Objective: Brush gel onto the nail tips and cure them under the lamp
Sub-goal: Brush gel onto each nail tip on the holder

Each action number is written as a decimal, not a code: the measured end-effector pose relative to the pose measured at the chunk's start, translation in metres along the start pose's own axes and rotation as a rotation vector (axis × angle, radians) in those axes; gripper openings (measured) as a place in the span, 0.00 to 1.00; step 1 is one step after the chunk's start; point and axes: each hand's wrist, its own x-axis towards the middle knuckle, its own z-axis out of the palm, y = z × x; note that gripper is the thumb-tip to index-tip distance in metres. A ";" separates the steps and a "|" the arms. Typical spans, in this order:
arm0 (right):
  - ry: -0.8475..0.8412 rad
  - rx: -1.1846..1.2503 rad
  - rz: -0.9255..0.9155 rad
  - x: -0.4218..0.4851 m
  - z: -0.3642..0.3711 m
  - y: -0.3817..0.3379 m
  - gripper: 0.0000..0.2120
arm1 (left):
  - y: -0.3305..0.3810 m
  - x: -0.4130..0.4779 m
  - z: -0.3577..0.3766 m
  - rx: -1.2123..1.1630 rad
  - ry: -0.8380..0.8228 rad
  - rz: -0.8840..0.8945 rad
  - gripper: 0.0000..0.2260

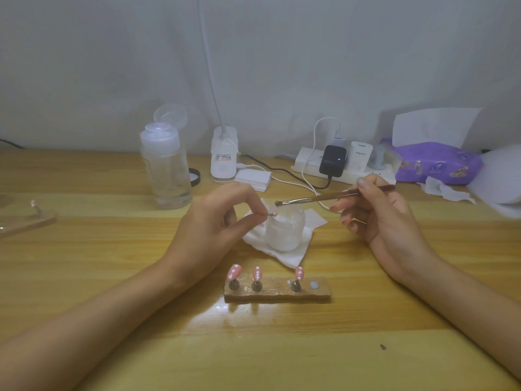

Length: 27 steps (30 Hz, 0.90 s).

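Note:
My left hand pinches a small pink nail tip between thumb and forefinger, just above a clear jar standing on a white tissue. A thin brush is gripped by my right hand, and its dark bristle end sits right over the nail tip. Near the front, a wooden holder carries three pink nail tips with white dots on small stands. A white gooseneck lamp base stands at the back of the table.
A clear pump bottle with its lid flipped open stands back left. Behind the hands lie cotton pads, a power strip with chargers and cables, and a purple tissue pack. A flat tray edge shows at far left.

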 end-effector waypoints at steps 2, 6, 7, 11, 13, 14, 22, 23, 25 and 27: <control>-0.029 -0.013 -0.007 -0.001 0.001 0.000 0.10 | 0.000 0.000 0.000 0.000 0.000 0.001 0.02; -0.005 -0.022 0.004 0.000 0.000 0.001 0.09 | 0.000 0.000 0.001 -0.002 -0.005 -0.005 0.02; -0.001 -0.008 0.000 0.000 0.000 0.001 0.10 | 0.000 0.000 0.001 -0.008 -0.006 -0.005 0.02; -0.041 -0.037 -0.011 -0.001 0.002 0.000 0.10 | 0.000 0.000 0.002 -0.043 -0.002 -0.020 0.02; -0.012 -0.035 -0.004 0.000 0.001 0.001 0.10 | 0.000 0.000 0.002 -0.045 -0.001 -0.022 0.02; 0.001 -0.025 -0.005 0.000 0.000 0.001 0.09 | 0.000 0.001 0.003 -0.043 0.000 -0.020 0.02; 0.002 -0.023 -0.007 0.000 -0.001 0.001 0.09 | 0.002 0.000 0.002 -0.051 -0.001 -0.025 0.03; 0.005 -0.014 -0.014 0.000 -0.002 0.001 0.09 | 0.002 0.000 0.002 -0.047 -0.003 -0.026 0.04; -0.028 -0.018 -0.041 -0.001 0.000 0.001 0.10 | 0.002 0.000 0.002 -0.041 -0.005 -0.027 0.05; -0.042 -0.050 -0.042 0.000 0.001 0.001 0.10 | 0.002 0.000 0.001 -0.040 -0.004 -0.025 0.05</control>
